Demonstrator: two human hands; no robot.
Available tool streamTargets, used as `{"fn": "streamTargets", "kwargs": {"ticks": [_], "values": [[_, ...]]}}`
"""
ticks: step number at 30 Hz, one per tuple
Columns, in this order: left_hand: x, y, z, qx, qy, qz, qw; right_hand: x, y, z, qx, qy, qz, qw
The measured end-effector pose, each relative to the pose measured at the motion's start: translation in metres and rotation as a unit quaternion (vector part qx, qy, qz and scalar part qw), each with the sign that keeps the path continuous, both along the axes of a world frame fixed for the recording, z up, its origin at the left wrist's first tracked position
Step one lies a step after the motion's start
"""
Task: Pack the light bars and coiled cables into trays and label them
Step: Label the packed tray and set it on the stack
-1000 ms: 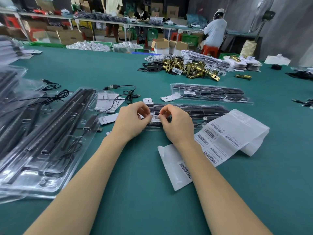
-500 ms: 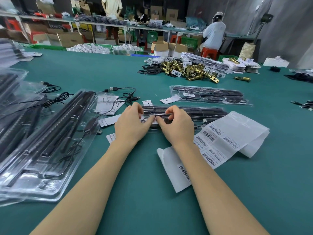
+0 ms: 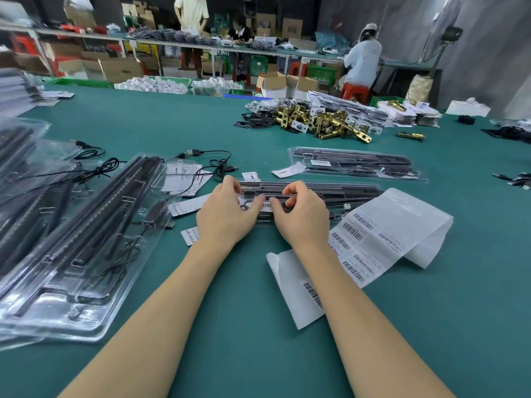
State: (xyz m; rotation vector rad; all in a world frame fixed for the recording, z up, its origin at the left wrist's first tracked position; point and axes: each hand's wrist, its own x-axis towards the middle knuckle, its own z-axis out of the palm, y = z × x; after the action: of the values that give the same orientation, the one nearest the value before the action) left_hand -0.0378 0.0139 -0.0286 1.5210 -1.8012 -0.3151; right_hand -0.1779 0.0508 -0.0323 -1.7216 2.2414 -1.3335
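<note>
A closed clear tray (image 3: 339,192) with black light bars lies across the green table in front of me. A small barcode label (image 3: 266,205) sits on its near left part. My left hand (image 3: 227,214) and my right hand (image 3: 301,216) rest on the tray on either side of the label, thumbs pressing its ends, fingers loosely curled. A sheet of barcode labels (image 3: 370,239) lies to the right. A second packed tray (image 3: 353,165) lies farther back. Loose black cables (image 3: 212,165) lie to the left.
Open clear trays with black bars and cables (image 3: 86,234) are stacked at the left. A heap of brass lock parts (image 3: 319,122) sits at the far middle. White paper cards (image 3: 186,208) lie beside my left hand. People work at benches behind.
Both hands have lowered onto the tray and spread slightly apart; the label they held between fingertips now lies flat on the tray under the thumbs.
</note>
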Motion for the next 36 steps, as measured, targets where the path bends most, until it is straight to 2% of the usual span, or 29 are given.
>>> {"fn": "streamTargets", "kwargs": {"ticks": [6, 10, 13, 16, 18, 20, 23, 25, 27, 29, 32, 36], "values": [[0.008, 0.0, 0.008, -0.001, 0.022, -0.016, 1.0, 0.002, 0.001, 0.001, 0.012, -0.008, 0.0, 1.0], [0.014, -0.012, 0.019, 0.092, -0.07, 0.029, 0.993, 0.002, 0.003, 0.002, 0.013, -0.027, -0.001, 1.0], [0.01, -0.022, 0.029, 0.137, -0.054, 0.028, 0.989, 0.006, 0.006, 0.005, 0.001, -0.024, 0.006, 1.0], [0.002, -0.031, 0.038, 0.21, 0.056, 0.016, 0.976, 0.009, 0.01, 0.006, -0.019, -0.007, -0.002, 1.0], [-0.003, -0.038, 0.046, 0.288, 0.157, -0.007, 0.945, 0.009, 0.012, 0.006, -0.034, -0.001, -0.019, 0.999], [-0.008, -0.042, 0.053, 0.342, 0.203, -0.034, 0.917, 0.009, 0.013, 0.006, -0.05, 0.0, -0.031, 0.998], [-0.014, -0.046, 0.056, 0.379, 0.292, -0.084, 0.874, 0.011, 0.015, 0.009, -0.096, 0.006, -0.04, 0.995], [-0.015, -0.043, 0.058, 0.408, 0.372, -0.141, 0.822, 0.012, 0.016, 0.009, -0.131, 0.017, -0.038, 0.99], [-0.016, -0.041, 0.058, 0.422, 0.405, -0.197, 0.787, 0.012, 0.017, 0.009, -0.161, 0.026, -0.04, 0.986], [-0.018, -0.04, 0.058, 0.425, 0.42, -0.227, 0.769, 0.012, 0.016, 0.009, -0.182, 0.02, -0.046, 0.982], [-0.021, -0.043, 0.058, 0.437, 0.439, -0.231, 0.75, 0.007, 0.015, 0.008, -0.177, -0.051, -0.045, 0.982], [-0.017, -0.054, 0.053, 0.41, 0.483, -0.176, 0.753, 0.001, 0.015, 0.012, -0.088, -0.243, -0.037, 0.965]]}}
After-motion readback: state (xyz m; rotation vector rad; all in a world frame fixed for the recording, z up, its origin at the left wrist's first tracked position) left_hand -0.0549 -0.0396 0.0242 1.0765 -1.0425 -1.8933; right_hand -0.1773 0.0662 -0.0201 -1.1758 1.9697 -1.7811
